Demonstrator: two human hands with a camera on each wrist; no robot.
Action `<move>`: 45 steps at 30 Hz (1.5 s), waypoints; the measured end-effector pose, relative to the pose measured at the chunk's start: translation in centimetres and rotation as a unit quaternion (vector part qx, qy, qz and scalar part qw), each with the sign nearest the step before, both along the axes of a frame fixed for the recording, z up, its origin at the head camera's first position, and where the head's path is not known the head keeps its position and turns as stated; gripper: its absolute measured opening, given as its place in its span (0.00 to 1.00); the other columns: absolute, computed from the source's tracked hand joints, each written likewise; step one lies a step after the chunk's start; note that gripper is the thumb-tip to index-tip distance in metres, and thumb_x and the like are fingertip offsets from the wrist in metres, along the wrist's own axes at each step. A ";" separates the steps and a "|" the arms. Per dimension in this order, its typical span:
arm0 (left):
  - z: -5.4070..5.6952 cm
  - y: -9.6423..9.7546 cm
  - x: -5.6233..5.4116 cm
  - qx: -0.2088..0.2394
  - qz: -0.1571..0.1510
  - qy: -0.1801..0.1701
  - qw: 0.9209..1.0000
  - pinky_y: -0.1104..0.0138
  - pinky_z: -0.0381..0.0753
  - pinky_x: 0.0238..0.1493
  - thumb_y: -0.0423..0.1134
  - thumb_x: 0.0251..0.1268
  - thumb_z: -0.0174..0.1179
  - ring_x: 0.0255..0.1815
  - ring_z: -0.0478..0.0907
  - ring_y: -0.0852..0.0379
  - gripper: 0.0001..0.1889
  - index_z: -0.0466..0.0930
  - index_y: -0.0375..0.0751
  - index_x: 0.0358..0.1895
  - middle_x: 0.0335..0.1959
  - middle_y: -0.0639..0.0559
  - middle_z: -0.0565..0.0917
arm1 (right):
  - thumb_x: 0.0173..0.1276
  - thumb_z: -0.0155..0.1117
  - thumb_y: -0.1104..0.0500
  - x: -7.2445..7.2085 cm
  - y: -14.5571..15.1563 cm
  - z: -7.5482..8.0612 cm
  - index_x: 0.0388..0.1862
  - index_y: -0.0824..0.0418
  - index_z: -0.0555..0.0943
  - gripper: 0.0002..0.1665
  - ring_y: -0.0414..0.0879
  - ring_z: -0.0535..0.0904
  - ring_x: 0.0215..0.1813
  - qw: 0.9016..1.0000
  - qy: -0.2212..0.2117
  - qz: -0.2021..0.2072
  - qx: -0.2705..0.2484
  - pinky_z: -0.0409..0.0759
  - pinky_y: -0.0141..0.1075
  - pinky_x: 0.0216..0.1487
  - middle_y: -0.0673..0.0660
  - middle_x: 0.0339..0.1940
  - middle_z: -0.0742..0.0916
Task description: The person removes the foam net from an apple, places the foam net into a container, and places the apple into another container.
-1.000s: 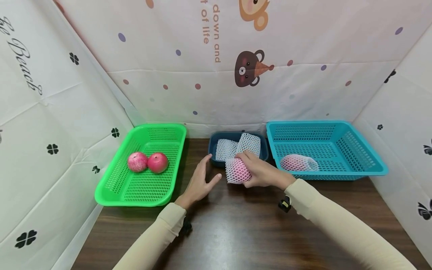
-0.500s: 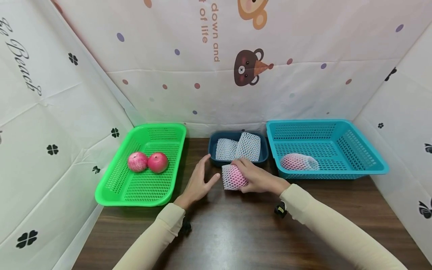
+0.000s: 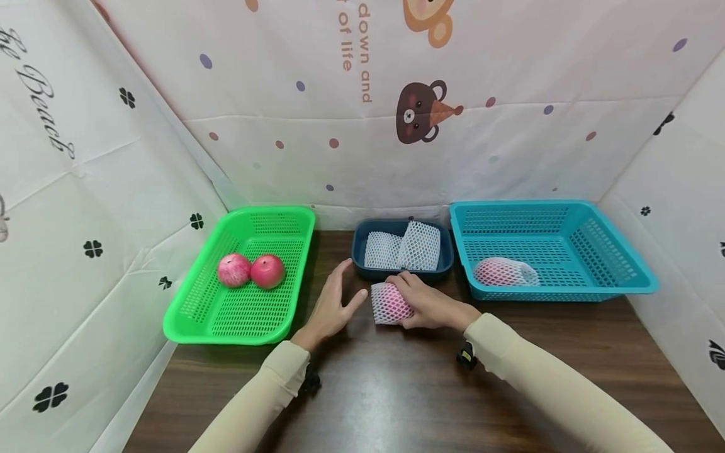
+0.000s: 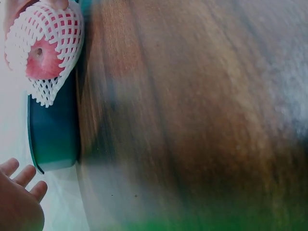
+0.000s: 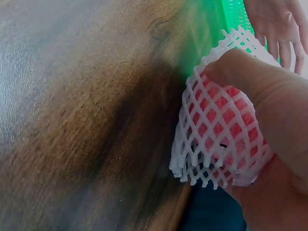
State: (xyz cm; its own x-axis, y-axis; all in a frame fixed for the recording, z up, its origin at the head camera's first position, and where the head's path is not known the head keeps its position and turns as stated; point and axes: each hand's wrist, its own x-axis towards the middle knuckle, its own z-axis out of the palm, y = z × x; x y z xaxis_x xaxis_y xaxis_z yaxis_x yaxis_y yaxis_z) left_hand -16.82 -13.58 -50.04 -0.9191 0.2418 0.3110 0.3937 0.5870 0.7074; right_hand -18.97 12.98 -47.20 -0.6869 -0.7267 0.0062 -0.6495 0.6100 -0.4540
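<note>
My right hand (image 3: 427,304) grips a red apple (image 5: 219,115) wrapped in a white foam net sleeve (image 3: 386,305), just in front of the small navy tray (image 3: 362,270). In the left wrist view, the apple's stem end shows bare through the sleeve's opening. Thumb and fingers curl round the netting. To its left, my left hand (image 3: 331,309) has its fingers spread and thumb apart, touching nothing. Inside the navy tray lie white foam net sleeves (image 3: 420,246), bunched together.
The green basket (image 3: 238,338) at left holds two red apples (image 3: 251,271). At right stands a blue basket (image 3: 612,251) containing one fruit in a foam net (image 3: 504,272). Patterned cloth (image 3: 255,151) walls the back and sides of the brown table (image 3: 385,402).
My right hand has brought the netted apple slightly left and toward me, away from the navy tray. The left hand has hardly moved, and the baskets stay put.
</note>
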 end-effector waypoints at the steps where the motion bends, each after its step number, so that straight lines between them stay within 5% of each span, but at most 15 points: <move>1: 0.0 0.0 0.0 0.002 -0.001 0.001 1.000 0.48 0.57 0.78 0.54 0.74 0.59 0.79 0.58 0.50 0.42 0.53 0.39 0.81 0.80 0.48 0.60 | 0.60 0.78 0.54 0.0 0.0 0.0 0.78 0.62 0.60 0.52 0.49 0.68 0.63 1.000 -0.002 -0.001 -0.001 0.75 0.47 0.66 0.58 0.65 0.71; 15: 0.5 0.0 -0.1 -0.003 -0.002 -0.002 1.000 0.50 0.56 0.79 0.52 0.74 0.59 0.80 0.57 0.51 0.40 0.51 0.46 0.82 0.80 0.48 0.60 | 0.61 0.78 0.54 -0.4 0.1 0.1 0.78 0.58 0.59 0.52 0.48 0.67 0.63 0.999 -0.031 -0.007 -0.008 0.75 0.47 0.66 0.56 0.65 0.70; 45: 0.0 0.1 0.3 -0.006 -0.008 -0.013 1.000 0.47 0.58 0.78 0.52 0.73 0.60 0.79 0.59 0.48 0.40 0.54 0.39 0.80 0.79 0.45 0.62 | 0.58 0.82 0.49 0.5 0.7 -0.2 0.83 0.51 0.54 0.61 0.52 0.63 0.73 0.998 -0.037 -0.039 -0.024 0.72 0.55 0.70 0.55 0.77 0.65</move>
